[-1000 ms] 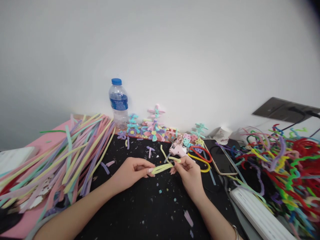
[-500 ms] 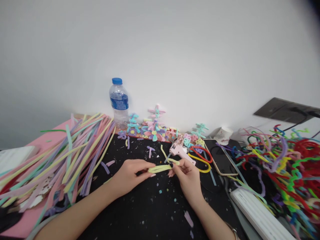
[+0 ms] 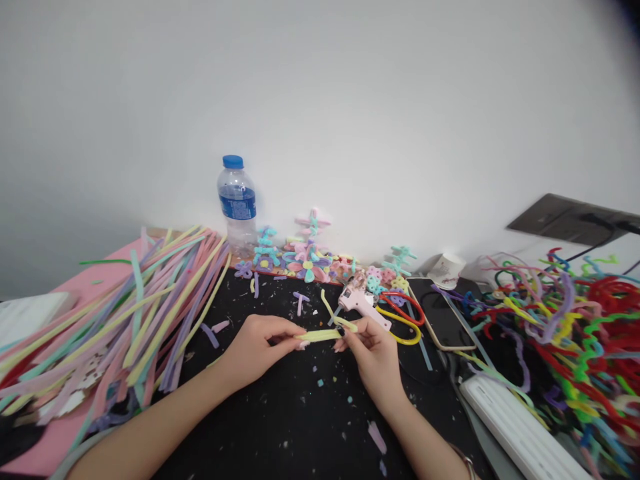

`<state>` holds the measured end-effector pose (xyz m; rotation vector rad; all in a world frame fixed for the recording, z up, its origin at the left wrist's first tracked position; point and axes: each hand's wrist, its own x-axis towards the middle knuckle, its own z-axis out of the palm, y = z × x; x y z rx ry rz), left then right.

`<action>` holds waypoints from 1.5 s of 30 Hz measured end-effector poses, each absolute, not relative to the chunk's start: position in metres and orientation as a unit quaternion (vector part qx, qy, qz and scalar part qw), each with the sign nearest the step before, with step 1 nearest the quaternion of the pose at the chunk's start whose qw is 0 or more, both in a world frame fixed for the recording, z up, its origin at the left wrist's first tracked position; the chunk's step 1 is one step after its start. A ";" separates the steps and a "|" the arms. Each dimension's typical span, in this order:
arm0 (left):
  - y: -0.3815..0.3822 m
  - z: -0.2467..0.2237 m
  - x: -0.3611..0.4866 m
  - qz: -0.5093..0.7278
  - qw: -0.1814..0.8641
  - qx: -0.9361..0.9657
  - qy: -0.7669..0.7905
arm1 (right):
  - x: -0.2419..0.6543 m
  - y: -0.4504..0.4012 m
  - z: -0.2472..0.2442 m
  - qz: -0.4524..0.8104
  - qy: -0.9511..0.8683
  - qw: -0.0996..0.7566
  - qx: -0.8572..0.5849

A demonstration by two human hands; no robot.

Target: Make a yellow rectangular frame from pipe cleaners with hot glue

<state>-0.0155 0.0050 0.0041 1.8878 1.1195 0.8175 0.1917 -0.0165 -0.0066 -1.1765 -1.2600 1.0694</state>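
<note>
A pale yellow pipe cleaner (image 3: 321,335), folded into side-by-side strands, stretches level between my two hands above the black mat. My left hand (image 3: 267,347) pinches its left end between thumb and fingertips. On the other side, my right hand (image 3: 371,345) grips the right end, where the strands bend and a loose tail sticks up to the left. Just behind my right hand lie a pink glue gun (image 3: 363,303) and scissors (image 3: 407,333) with red and yellow handles.
Long pastel pipe cleaners (image 3: 165,293) pile up at left. A water bottle (image 3: 237,207) and finished pipe-cleaner flowers (image 3: 307,260) stand along the wall. To the right are a phone (image 3: 443,313), a paper cup (image 3: 447,270), a white power strip (image 3: 520,427) and tangled bright pipe cleaners (image 3: 575,347).
My left fingertips have shifted slightly left and closed over the end of the yellow pipe cleaner, whose strands now lie flatter and closer together. My right hand has barely moved.
</note>
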 end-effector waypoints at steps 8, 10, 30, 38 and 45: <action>0.006 0.002 -0.015 0.325 0.425 0.716 0.448 | 0.193 -0.019 -0.005 0.440 -0.541 0.524 -0.488; 0.006 0.002 -0.015 0.325 0.438 0.708 0.449 | 0.193 -0.019 -0.005 0.444 -0.541 0.526 -0.483; 0.006 -0.001 -0.017 0.347 0.403 0.713 0.456 | 0.192 -0.017 -0.004 0.483 -0.529 0.539 -0.443; 0.005 -0.003 -0.019 0.365 0.310 0.773 0.417 | 0.193 -0.015 -0.005 0.516 -0.547 0.491 -0.439; 0.005 -0.004 -0.020 0.367 0.287 0.791 0.396 | 0.194 -0.015 -0.002 0.517 -0.585 0.421 -0.462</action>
